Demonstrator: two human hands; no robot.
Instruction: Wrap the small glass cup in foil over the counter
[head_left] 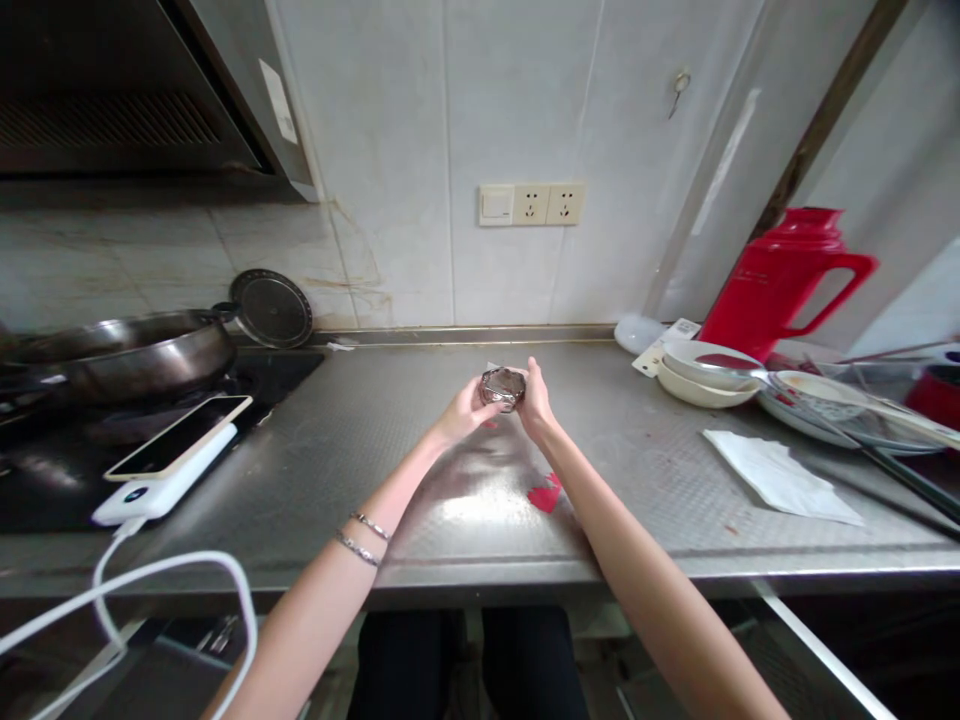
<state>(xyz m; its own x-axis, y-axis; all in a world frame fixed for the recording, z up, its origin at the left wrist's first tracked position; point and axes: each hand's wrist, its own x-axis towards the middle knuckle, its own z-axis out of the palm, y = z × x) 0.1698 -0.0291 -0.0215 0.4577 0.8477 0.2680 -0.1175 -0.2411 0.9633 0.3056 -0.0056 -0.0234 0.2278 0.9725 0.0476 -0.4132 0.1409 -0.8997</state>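
My left hand point(463, 414) and my right hand point(535, 398) are closed around a small round dark shiny object point(502, 387), held above the middle of the steel countertop point(397, 420). It has a faceted, glassy or metallic rim and a brownish centre; its exact kind cannot be made out. My left thumb lies across its near edge, while my right hand grips its right side with the thumb pointing up. Under my right forearm lies a torn red scrap point(545, 494). A smaller bit of red shows just below my hands.
On the left stand a steel pan point(142, 355), a round dark disc point(271, 308), and a phone point(180, 437) atop a white power bank point(166, 478) with a cable. To the right are a red thermos point(772, 285), stacked bowls point(705, 385) and a white napkin point(780, 478).
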